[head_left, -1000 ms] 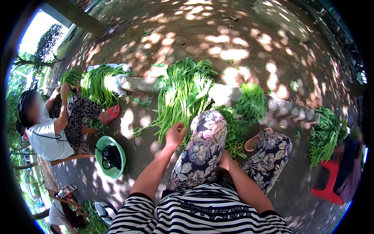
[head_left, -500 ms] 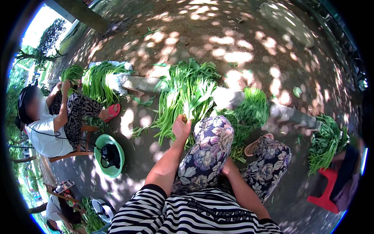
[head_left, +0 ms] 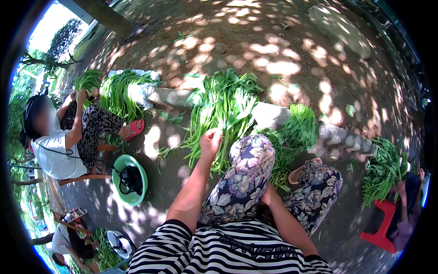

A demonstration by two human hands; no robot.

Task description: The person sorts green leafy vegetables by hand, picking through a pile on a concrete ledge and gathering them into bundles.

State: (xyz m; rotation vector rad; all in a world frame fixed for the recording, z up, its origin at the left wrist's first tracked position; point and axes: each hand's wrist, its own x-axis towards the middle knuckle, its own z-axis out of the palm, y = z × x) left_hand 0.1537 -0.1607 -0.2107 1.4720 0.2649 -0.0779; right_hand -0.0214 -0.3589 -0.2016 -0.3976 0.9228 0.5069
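Note:
My left hand point(head_left: 211, 140) is raised in front of a big heap of long-stemmed leafy greens point(head_left: 223, 105) draped over a stone curb. Its fingers are curled together; whatever they pinch, if anything, is too small to make out. My right forearm point(head_left: 289, 221) reaches in behind my raised knee in flowered trousers point(head_left: 248, 160), which hides that hand's fingers. Just right of the knee, a smaller bundle of greens point(head_left: 299, 125) lies across the curb, with loose leafy stems point(head_left: 278, 160) on the ground below it.
At left, a seated person point(head_left: 59, 146) handles greens beside a green basin point(head_left: 144, 182) holding a dark bag. A red stool point(head_left: 383, 226) and another person's arm point(head_left: 403, 201) are at far right, by more greens point(head_left: 382, 173). The stone curb point(head_left: 271, 115) crosses ahead.
My left hand has lifted slightly away from the stems, its fingers turned upward. At far right, another person's arm now reaches to the greens. My right arm stays put.

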